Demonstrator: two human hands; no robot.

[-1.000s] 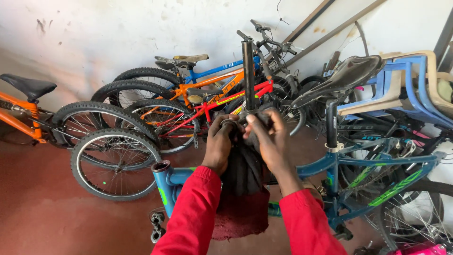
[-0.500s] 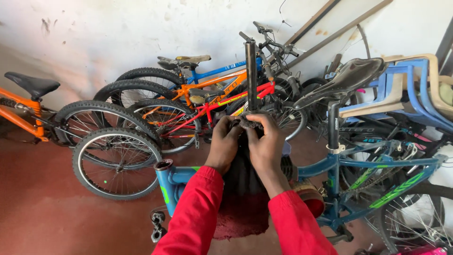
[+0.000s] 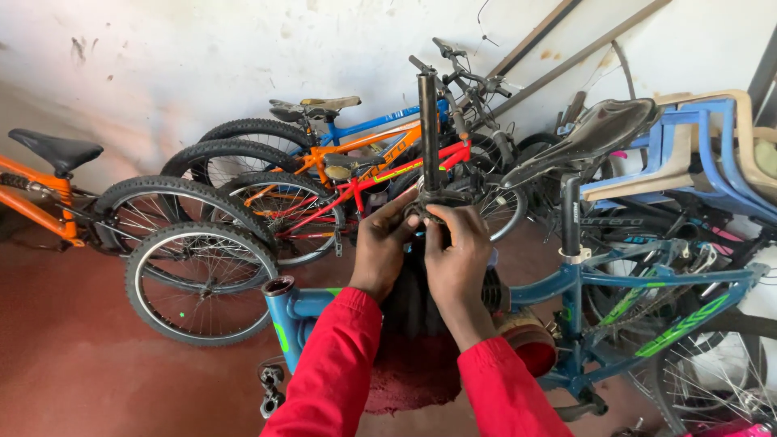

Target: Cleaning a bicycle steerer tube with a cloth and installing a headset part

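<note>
- Nearest the camera, two red sleeves point(image 3: 340, 364) rise from the bottom edge, forearms side by side and bent inward so the wrists meet over the blue bicycle frame point(image 3: 583, 283).
- A dark cloth point(image 3: 409, 324) hangs below the wrists, draped over the frame between the arms; its lower part looks reddish.
- The left hand point(image 3: 382, 251) curls round the near side of the black crank part point(image 3: 429, 198), fingers closed on its base; the right hand point(image 3: 455, 255) pinches the same piece from the other side, thumb and fingertips pressed to it.
- The part sits just above the cloth, its black arm standing upright between the hands.
- To work it well, I judge one hand should brace the base while the other turns or seats it squarely, keeping the cloth clear of the joint.
- Beyond stand a black saddle point(image 3: 591, 133), orange, red and blue bicycles point(image 3: 364, 170) against the white wall point(image 3: 202, 57), and stacked plastic chairs point(image 3: 712, 154).
</note>
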